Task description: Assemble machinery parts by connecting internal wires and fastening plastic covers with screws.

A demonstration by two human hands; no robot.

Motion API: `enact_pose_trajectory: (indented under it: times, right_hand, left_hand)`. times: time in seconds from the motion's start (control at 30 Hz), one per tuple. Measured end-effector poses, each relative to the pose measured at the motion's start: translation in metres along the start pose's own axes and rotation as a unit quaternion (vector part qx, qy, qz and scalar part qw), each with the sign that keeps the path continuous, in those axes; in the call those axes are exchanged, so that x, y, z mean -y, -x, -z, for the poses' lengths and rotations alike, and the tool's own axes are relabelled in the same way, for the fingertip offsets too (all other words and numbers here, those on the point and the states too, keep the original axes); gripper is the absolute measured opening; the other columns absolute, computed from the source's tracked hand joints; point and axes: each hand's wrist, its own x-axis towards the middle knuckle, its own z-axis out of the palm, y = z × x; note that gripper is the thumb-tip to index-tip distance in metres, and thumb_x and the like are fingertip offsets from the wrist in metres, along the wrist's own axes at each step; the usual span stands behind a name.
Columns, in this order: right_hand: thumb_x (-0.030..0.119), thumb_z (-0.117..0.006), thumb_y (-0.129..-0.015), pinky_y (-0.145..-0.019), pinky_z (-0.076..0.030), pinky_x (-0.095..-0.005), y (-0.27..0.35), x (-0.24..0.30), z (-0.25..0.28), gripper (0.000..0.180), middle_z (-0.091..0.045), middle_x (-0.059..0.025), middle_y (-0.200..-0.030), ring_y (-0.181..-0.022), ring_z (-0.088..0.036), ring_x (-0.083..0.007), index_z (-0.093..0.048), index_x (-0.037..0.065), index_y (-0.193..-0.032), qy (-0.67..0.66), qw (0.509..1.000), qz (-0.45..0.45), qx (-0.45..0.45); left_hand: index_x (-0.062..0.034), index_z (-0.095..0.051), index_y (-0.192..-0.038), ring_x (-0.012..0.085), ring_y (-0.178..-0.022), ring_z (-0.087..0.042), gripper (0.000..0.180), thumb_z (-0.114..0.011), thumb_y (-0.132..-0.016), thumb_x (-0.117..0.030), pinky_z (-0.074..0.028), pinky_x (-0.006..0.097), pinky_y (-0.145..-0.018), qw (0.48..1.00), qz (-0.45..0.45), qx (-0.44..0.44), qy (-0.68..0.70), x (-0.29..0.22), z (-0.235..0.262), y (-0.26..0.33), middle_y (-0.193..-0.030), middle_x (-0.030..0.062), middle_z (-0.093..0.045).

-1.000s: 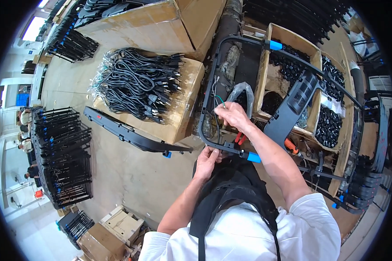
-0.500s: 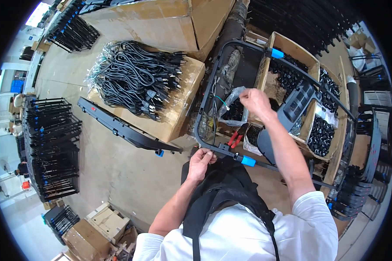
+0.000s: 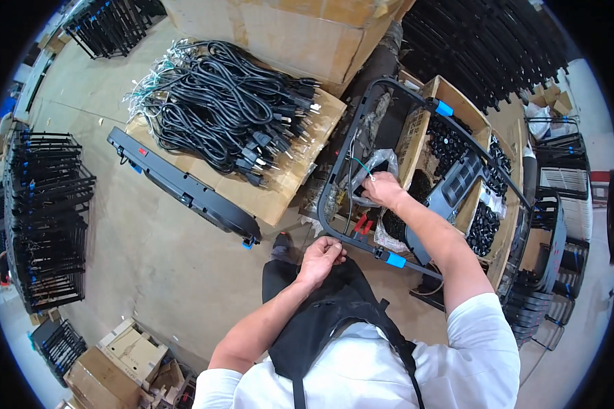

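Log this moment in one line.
left hand: near black frame | right hand: at clear plastic bag | nearby: black cords on cardboard box

Looked like a factory assembly workshop, judging by similar black frames (image 3: 51, 218) stacked in a row on the floor (image 3: 150, 286), a thick heap of power cords (image 3: 218, 105) on a cardboard box (image 3: 280, 198), and wooden bins (image 3: 416, 136) full of small black parts (image 3: 449, 146). Also had a single tubular frame (image 3: 330, 184) set over the bins, with a red-handled tool (image 3: 363, 223) nearby.
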Motion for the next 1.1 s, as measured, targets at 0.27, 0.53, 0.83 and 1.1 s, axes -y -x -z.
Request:
enact_pose_trajectory:
  times: [0.27, 0.53, 0.83, 1.1]
  right_hand:
    - [0.022, -0.065, -0.088, -0.076, -0.058, -0.0454, 0.029, 0.004, 0.059, 0.031, -0.075, -0.0179, -0.088, -0.083, -0.075, -0.0331, -0.074, 0.005, -0.112, -0.251, 0.945, -0.191, -0.085]
    - [0.020, -0.065, -0.100, -0.066, -0.050, -0.0258, 0.129, 0.136, 0.124, 0.026, -0.070, -0.0009, -0.086, -0.073, -0.063, -0.0085, -0.074, 0.003, -0.118, -0.631, 0.684, -0.303, -0.205]
    - [0.022, -0.072, -0.102, -0.070, -0.054, -0.0298, 0.129, 0.268, 0.006, 0.035, -0.074, -0.0066, -0.104, -0.088, -0.070, -0.0158, -0.061, 0.000, -0.128, -0.854, 0.259, -0.354, -0.280]
    - [0.022, -0.072, -0.102, -0.082, -0.055, -0.0336, 0.073, 0.268, -0.021, 0.026, -0.072, -0.0044, -0.105, -0.085, -0.064, -0.0149, -0.071, 0.003, -0.120, -0.898, 0.117, -0.287, -0.312]
  left_hand:
    - [-0.0033, -0.062, -0.112, 0.0141, -0.088, -0.068, 0.015, -0.061, -0.109, -0.018, -0.058, 0.029, -0.082, 0.999, 0.014, 0.042, 0.018, -0.002, 0.007, -0.003, -0.101, 0.0071, -0.072]
    - [-0.0048, -0.068, -0.105, 0.0104, -0.076, -0.063, 0.010, -0.067, -0.105, -0.014, -0.055, 0.029, -0.074, 0.999, 0.013, 0.019, -0.032, -0.008, 0.017, -0.009, -0.087, 0.0008, -0.067]
    - [-0.0035, -0.066, -0.113, 0.0093, -0.074, -0.064, 0.016, -0.071, -0.102, -0.014, -0.057, 0.026, -0.066, 0.996, 0.067, 0.044, -0.043, -0.028, 0.018, -0.012, -0.089, 0.0008, -0.068]
    - [-0.0007, -0.063, -0.114, 0.0128, -0.072, -0.066, 0.020, -0.072, -0.101, -0.012, -0.059, 0.027, -0.065, 0.992, 0.100, 0.064, -0.033, -0.035, 0.020, -0.021, -0.091, 0.0043, -0.070]
